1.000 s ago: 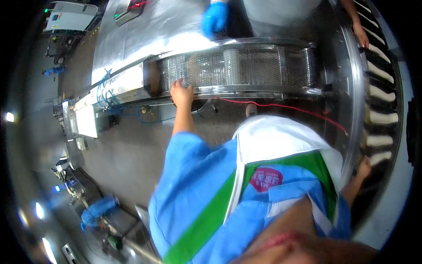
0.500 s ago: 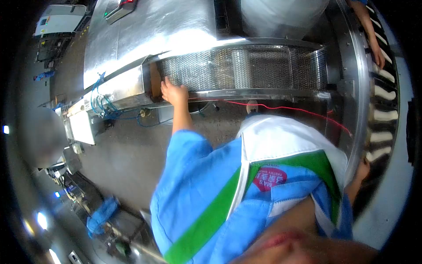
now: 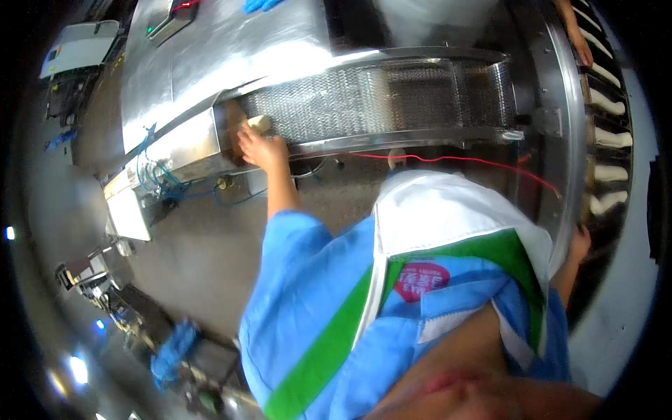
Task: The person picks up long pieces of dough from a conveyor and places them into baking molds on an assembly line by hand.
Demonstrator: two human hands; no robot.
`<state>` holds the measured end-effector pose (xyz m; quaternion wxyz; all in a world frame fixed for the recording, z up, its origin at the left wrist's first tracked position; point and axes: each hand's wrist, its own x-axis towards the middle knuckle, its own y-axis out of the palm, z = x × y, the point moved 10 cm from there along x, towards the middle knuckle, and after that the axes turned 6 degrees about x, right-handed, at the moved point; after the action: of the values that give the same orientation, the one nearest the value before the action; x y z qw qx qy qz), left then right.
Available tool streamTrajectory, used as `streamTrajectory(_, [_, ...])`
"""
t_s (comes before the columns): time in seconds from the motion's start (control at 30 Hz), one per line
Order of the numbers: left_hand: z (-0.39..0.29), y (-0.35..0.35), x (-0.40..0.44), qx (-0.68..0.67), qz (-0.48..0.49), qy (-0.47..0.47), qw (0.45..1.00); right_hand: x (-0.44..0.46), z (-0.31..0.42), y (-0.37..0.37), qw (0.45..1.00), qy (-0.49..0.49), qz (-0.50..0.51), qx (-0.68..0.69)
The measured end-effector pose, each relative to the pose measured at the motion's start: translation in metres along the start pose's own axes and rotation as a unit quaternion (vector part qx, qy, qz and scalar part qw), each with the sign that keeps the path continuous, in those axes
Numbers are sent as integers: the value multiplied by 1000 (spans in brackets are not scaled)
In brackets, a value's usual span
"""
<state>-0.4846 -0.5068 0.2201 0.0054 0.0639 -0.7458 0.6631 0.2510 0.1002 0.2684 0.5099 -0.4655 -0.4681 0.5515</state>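
Note:
My left hand [image 3: 263, 148] is at the left end of a metal mesh conveyor [image 3: 315, 105], fingers stretched out and apart. Right by its fingertips lies a small pale piece that looks like dough [image 3: 259, 124], in front of the opening of a metal housing [image 3: 178, 143]; whether they touch is unclear. On the far right, my right hand [image 3: 579, 245] rests near the edge of a dark belt, its fingers partly hidden. Just beyond it, several pale, elongated dough pieces [image 3: 611, 173] lie in a row across that belt.
Another person's hand [image 3: 582, 50] reaches over the belt at the upper right. A steel table [image 3: 224, 63] holds a device with a red display [image 3: 170, 19]. Blue hoses [image 3: 150, 168] hang by the housing, and a red cord [image 3: 448, 159] runs below the conveyor.
A pale piece has come into sight beside my left fingers. The dough row on the right has shifted, and the other person's hand has moved up. The view has shifted slightly.

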Motion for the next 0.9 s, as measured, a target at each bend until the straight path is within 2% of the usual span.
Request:
streamTrajectory(0.13, [1,-1,1,18,6,-3,1000,5,-13,15,998,-1,16,59])
streamTrajectory(0.2, [-4,-5,-1,21,6,4,1000,27,-46,35,990,-66,10,123])
streamTrajectory(0.23, [-10,-6,-2,47,1,22,999,19,-34,27,990,-64,9,121])
streamTrajectory(0.3, [-21,-6,-3,70,-4,49,996,4,2,9,995,-97,-10,31])
streamTrajectory(0.37, [-44,0,-5,151,6,140,979,16,-14,17,998,-58,24,-18])
streamTrajectory(0.4, [-44,19,0,158,-4,186,970,19,-26,22,995,-84,-17,45])
streamTrajectory(0.43, [-56,15,-5,172,42,204,963,-4,13,-1,992,-90,-9,92])
streamTrajectory(0.47, [-48,38,4,175,16,251,952,4,-5,9,978,-66,6,199])
streamTrajectory(0.5, [-51,51,7,154,60,285,944,-18,35,-20,988,-77,-31,126])
streamTrajectory(0.53, [-79,24,-9,196,116,267,936,-24,63,-33,993,-92,-75,4])
streamTrajectory(0.57, [-79,36,-1,157,91,297,938,-31,76,-42,994,-17,-52,92])
streamTrajectory(0.6, [-91,39,-2,230,119,322,911,-20,69,-27,995,-37,-62,63])
streamTrajectory(0.63, [-94,26,0,172,83,331,924,-10,62,-12,995,-57,-74,34])
streamTrajectory(0.67, [-96,23,4,176,72,316,929,-9,70,-11,997,-6,-57,52])
streamTrajectory(0.7, [-95,17,5,156,106,311,931,-6,63,-1,995,-27,-67,72])
streamTrajectory(0.73, [-97,-4,1,169,145,226,948,-11,64,-8,994,-14,-72,75])
streamTrajectory(0.8, [-107,-45,-5,102,99,254,957,-15,83,-16,994,-22,-47,100])
streamTrajectory(0.83, [-92,-53,4,75,41,246,966,-16,84,-14,993,-15,-51,106])
streamTrajectory(0.87, [-83,-72,12,16,43,223,974,-16,89,-18,989,-54,-63,120])
streamTrajectory(0.9, [-102,-116,0,-45,43,200,978,-23,103,-52,985,-90,-80,125])
